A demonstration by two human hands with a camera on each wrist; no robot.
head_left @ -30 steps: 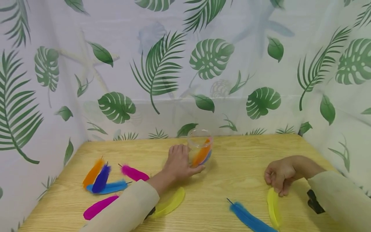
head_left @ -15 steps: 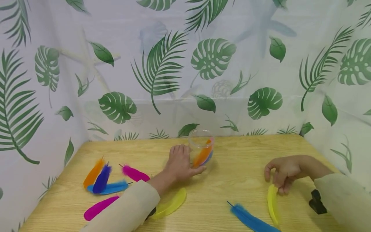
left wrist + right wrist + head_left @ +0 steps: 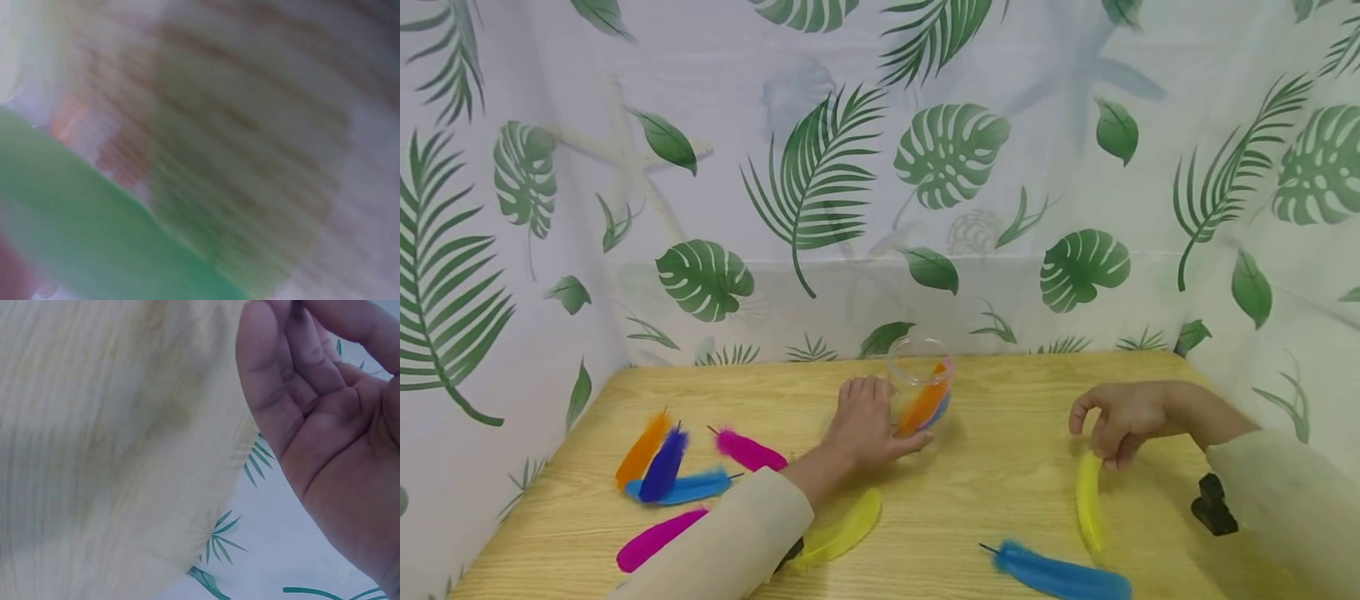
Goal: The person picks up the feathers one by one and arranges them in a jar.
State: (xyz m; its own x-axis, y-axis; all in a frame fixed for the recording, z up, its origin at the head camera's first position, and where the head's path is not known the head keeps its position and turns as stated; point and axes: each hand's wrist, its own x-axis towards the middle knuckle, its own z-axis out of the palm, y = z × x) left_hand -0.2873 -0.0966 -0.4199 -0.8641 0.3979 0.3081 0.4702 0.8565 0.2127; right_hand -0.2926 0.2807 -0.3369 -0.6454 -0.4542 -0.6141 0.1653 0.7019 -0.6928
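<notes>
Leftward and up went the right hand (image 3: 1122, 419), its grip pinching the tip of a yellow feather (image 3: 1088, 505) dragged across the desk (image 3: 1015, 475). Meanwhile the left hand (image 3: 867, 425) kept its grip around the clear jar (image 3: 919, 386) holding feathers.

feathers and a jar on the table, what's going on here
A person sits at a wooden table scattered with coloured feathers. The left hand grips a clear jar that already has an orange feather and others inside. The right hand is at the tip of a yellow feather, fingers curled round its end; whether it is off the table I cannot tell. A blue feather lies nearby, and more feathers lie to the left.
</notes>
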